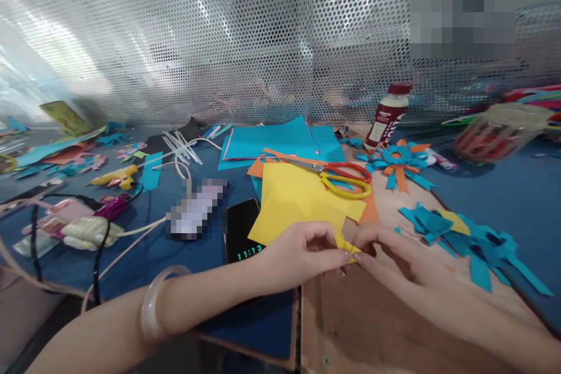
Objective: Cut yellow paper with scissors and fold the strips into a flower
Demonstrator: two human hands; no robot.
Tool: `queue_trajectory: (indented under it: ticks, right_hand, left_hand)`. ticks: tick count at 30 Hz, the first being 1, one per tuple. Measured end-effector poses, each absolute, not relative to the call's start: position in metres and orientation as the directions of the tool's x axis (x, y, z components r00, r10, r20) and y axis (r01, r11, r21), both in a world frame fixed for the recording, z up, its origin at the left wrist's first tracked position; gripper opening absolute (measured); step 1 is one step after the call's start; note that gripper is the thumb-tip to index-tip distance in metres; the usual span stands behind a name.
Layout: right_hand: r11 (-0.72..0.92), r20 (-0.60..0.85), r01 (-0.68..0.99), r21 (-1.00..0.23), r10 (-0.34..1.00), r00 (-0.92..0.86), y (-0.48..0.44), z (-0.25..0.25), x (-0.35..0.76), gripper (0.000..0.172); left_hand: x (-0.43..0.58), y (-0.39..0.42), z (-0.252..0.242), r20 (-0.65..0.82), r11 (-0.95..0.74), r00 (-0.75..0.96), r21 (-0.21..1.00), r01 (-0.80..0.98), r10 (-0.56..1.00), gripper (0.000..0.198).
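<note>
My left hand (307, 254) and my right hand (390, 257) meet at the front middle of the table. Both are closed, pinching a small folded piece of yellow paper (348, 247) between thumbs and fingers. Just behind them lie yellow paper sheets (293, 198). Scissors (346, 178) with one red and one yellow handle loop rest across the sheets' far edge, blades to the left. Orange paper (369, 208) shows from under the yellow sheets. A phone (240, 225) lit with 11:13 lies partly hidden beyond my left forearm.
Blue paper sheets (269, 139) are stacked at the back. A bottle with a red cap (388, 117) stands behind a blue and orange paper flower (398, 158). Cut blue pieces (486, 242) lie right. A yellow glue gun (116, 177), cables and a power strip (90, 232) occupy the left.
</note>
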State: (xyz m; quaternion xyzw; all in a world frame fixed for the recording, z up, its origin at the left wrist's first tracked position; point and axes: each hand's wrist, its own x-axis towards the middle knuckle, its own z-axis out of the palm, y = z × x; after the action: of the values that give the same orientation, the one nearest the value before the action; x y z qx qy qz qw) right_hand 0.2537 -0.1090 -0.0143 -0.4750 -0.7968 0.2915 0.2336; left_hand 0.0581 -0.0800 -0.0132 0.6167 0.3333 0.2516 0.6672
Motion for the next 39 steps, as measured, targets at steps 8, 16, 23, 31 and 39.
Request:
queue_trajectory:
  ticks: [8, 16, 23, 31, 39]
  right_hand:
    - [0.327, 0.112, 0.587, -0.741, 0.921, -0.372, -0.11, -0.016, 0.252, 0.02]
    - [0.229, 0.065, 0.63, -0.742, 0.96, -0.273, -0.105, -0.019, 0.252, 0.026]
    - [0.222, 0.077, 0.552, -0.804, 0.959, -0.273, -0.096, -0.013, 0.241, 0.027]
    - [0.09, 0.05, 0.365, -0.927, 0.992, -0.116, -0.081, -0.009, 0.213, 0.029]
    - [0.018, -0.001, 0.277, -0.961, 0.998, -0.069, -0.067, -0.007, 0.188, 0.027]
  left_hand:
    - [0.059, -0.082, -0.014, -0.114, -0.009, 0.661, 0.984, 0.18, 0.741, 0.02]
    - [0.056, -0.08, -0.009, 0.169, -0.405, 0.621, 0.876, 0.261, 0.765, 0.027]
    - [0.05, -0.073, -0.006, 0.347, -0.58, 0.581, 0.765, 0.278, 0.736, 0.016]
    - [0.038, -0.059, -0.008, 0.308, -0.475, 0.446, 0.814, 0.334, 0.841, 0.018]
    - [0.016, -0.044, -0.005, 0.284, -0.419, 0.438, 0.873, 0.25, 0.853, 0.019]
